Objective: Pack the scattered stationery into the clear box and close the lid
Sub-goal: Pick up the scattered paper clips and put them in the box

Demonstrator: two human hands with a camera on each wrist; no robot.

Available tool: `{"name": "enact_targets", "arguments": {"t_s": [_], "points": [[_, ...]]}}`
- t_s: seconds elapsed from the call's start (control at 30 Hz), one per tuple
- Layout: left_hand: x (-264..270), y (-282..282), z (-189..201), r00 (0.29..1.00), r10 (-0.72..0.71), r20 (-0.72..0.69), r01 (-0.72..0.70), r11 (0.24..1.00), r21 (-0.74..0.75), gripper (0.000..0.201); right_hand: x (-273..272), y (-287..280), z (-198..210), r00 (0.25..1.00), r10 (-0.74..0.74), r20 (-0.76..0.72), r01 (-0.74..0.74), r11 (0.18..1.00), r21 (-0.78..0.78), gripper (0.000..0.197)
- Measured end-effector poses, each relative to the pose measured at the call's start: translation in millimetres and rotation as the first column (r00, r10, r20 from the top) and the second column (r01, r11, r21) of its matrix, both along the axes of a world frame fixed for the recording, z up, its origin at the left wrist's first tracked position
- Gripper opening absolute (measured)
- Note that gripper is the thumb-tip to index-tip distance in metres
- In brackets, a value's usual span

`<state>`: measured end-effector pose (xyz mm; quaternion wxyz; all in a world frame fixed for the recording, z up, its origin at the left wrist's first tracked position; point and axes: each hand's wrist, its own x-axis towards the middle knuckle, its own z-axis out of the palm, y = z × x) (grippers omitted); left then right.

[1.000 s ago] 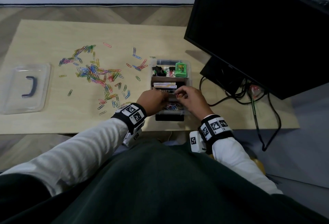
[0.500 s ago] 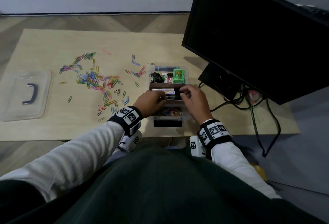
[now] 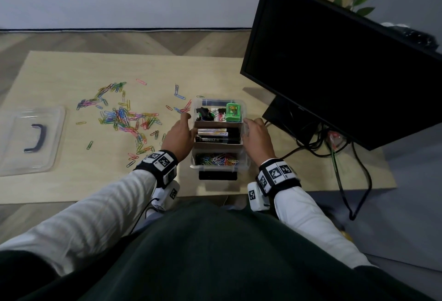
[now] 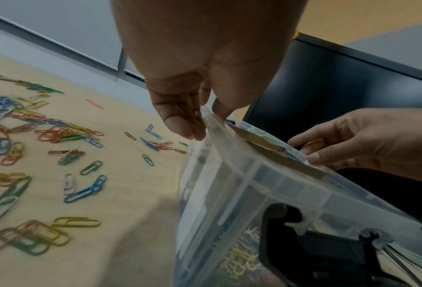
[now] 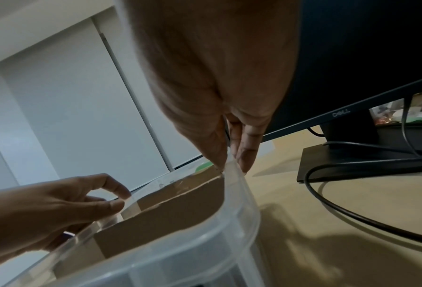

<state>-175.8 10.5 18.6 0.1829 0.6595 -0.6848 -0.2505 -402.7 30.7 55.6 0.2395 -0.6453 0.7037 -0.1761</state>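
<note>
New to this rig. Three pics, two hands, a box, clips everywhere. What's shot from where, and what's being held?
No robot here: a person works bare-handed, with a tagged camera band on each wrist. The wide picture comes from a head camera looking down; the other two look along each hand from the wrist.

On the wooden table stands the clear box, split by cardboard dividers: binder clips and a green item at the far end, pens in the middle, paper clips nearest. The left hand and right hand each hold a side rim of the box; the wrist views show thumb and fingers pinching the rim.

Many loose paper clips are scattered to the left. The clear lid lies at the far left, off the box. A monitor stands on the right.
</note>
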Motion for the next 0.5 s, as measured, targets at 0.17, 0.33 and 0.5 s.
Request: {"name": "enact_targets", "arguments": {"t_s": [0.17, 0.33, 0.5], "points": [[10, -6, -1, 1.000, 0.002, 0.014, -0.002, 1.000, 0.005, 0.035, 10, -6, 1, 1.000, 0.000, -0.026, 0.000, 1.000, 0.003, 0.042], [15, -7, 2, 0.999, -0.033, 0.015, 0.033, 0.999, 0.025, 0.039, 14, -16, 4, 0.996, -0.018, -0.090, 0.023, 0.998, 0.053, 0.042], [43, -6, 2, 1.000, -0.026, -0.004, 0.026, 0.999, 0.045, 0.038, 45, -30, 13, 0.996, -0.047, -0.073, 0.042, 0.997, -0.060, 0.045]]}}
